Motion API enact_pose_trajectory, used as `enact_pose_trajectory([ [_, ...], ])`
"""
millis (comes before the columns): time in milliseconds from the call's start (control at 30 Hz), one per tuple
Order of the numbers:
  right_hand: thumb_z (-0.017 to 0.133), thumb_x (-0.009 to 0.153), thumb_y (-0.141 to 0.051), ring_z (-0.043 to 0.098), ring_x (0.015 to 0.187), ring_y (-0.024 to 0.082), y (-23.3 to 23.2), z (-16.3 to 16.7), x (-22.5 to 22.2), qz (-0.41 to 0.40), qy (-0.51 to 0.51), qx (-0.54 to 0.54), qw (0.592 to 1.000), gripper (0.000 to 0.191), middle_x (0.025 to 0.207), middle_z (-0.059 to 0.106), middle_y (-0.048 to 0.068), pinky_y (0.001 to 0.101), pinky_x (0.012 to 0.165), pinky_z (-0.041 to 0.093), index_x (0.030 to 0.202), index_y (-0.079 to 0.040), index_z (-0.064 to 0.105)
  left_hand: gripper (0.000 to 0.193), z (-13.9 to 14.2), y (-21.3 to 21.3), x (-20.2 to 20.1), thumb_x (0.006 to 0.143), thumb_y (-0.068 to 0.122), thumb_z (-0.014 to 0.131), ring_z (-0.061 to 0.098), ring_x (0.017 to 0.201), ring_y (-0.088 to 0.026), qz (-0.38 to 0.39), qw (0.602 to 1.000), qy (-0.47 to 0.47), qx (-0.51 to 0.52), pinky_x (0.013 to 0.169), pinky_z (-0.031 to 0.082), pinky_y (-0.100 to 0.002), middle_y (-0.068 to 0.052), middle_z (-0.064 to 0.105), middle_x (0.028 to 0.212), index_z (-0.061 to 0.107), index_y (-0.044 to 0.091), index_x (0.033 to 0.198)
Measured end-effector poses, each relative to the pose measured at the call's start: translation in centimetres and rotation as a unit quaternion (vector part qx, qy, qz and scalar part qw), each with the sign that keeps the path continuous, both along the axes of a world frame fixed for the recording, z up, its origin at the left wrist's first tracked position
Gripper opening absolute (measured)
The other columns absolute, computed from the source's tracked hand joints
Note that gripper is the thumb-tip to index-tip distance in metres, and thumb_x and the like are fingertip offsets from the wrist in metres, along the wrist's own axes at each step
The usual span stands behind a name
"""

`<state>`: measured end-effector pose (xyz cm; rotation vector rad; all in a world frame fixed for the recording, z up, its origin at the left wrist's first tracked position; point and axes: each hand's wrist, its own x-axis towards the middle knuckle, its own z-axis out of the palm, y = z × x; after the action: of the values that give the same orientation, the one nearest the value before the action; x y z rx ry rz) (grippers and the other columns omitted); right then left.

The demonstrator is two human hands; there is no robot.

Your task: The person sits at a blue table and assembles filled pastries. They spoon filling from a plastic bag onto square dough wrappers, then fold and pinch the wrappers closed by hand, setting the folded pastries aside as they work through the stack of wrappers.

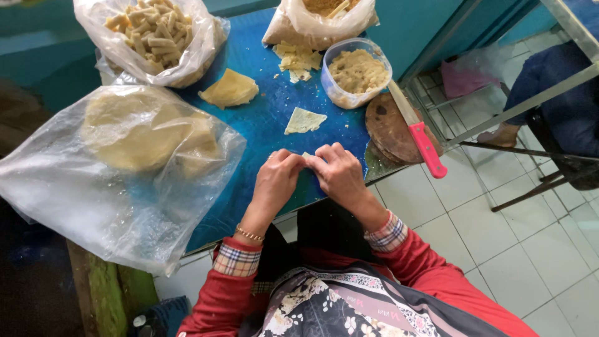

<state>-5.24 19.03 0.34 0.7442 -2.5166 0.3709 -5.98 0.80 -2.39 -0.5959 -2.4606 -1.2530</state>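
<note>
My left hand (pixel 277 178) and my right hand (pixel 337 171) meet fingertip to fingertip over the blue table (pixel 262 125), both closed on a small pale wrapper piece (pixel 306 155) that is mostly hidden by the fingers. Just beyond lies a triangular wrapper (pixel 304 120). A clear plastic tub of pale filling (pixel 357 72) stands further off on the right. At the far left, an open bag holds several rolled sticks (pixel 153 31). A folded stack of wrappers (pixel 229 89) lies near it.
A large clear bag of round wrapper sheets (pixel 134 134) covers the table's left. A pink-handled knife (pixel 419 134) rests on a round wooden board (pixel 393 128) at the right edge. Another bag (pixel 321 19) and wrapper scraps (pixel 298 61) sit far back. A seated person's legs (pixel 549 93) are at right.
</note>
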Motion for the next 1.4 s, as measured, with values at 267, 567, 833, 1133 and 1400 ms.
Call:
enact_pose_trajectory([
  [267,0.070,0.085,-0.034,0.065,0.109,0.023,-0.9,1.2,2.3,-0.042,0.105,0.131,0.985,0.048,0.122,0.070,0.004,0.0417,0.095,0.046,0.125,-0.008,0.069,0.011,-0.4,0.6,-1.0,0.096,0.004,0.063,0.068,0.088,-0.035,0.056,0.995,-0.044,0.071,0.075,0.055,-0.043,-0.015,0.068,0.096,0.071,0.008,0.103],
  [567,0.069,0.093,-0.022,0.066,0.090,0.026,-0.6,4.0,-6.4,0.035,-0.047,0.121,0.991,0.029,0.094,0.068,0.005,0.0428,0.075,0.047,0.122,-0.016,0.070,0.021,0.0,0.3,0.0,0.095,-0.001,0.057,0.070,0.085,-0.034,0.103,0.987,-0.059,0.111,0.073,0.056,-0.043,-0.016,0.067,0.096,0.067,0.006,0.112],
  [833,0.064,0.106,-0.025,0.069,0.091,0.034,-11.1,10.5,-23.3,0.167,0.136,-0.086,0.973,0.027,0.100,0.073,0.012,0.0458,0.079,0.053,0.126,-0.006,0.068,0.018,0.7,0.7,1.1,0.094,0.002,0.061,0.068,0.084,-0.039,0.108,0.990,-0.063,0.065,0.069,0.055,-0.046,-0.016,0.067,0.097,0.067,0.007,0.109],
  [1133,0.072,0.101,-0.009,0.073,0.077,0.024,-0.1,8.9,-32.2,0.082,0.086,-0.232,0.965,0.005,0.088,0.074,0.012,0.0327,0.068,0.056,0.101,-0.005,0.075,0.020,1.7,1.5,2.6,0.092,0.001,0.061,0.067,0.084,-0.038,0.112,0.991,-0.048,0.046,0.069,0.055,-0.045,-0.015,0.065,0.096,0.068,0.006,0.110],
  [1400,0.075,0.093,-0.010,0.071,0.082,0.025,-0.8,9.7,-29.3,0.136,-0.006,-0.060,0.989,0.009,0.091,0.073,0.010,0.0381,0.075,0.058,0.099,-0.014,0.080,0.015,2.4,1.4,3.1,0.093,0.004,0.064,0.066,0.086,-0.034,0.098,0.993,-0.046,0.045,0.071,0.055,-0.043,-0.013,0.062,0.093,0.066,0.005,0.108],
])
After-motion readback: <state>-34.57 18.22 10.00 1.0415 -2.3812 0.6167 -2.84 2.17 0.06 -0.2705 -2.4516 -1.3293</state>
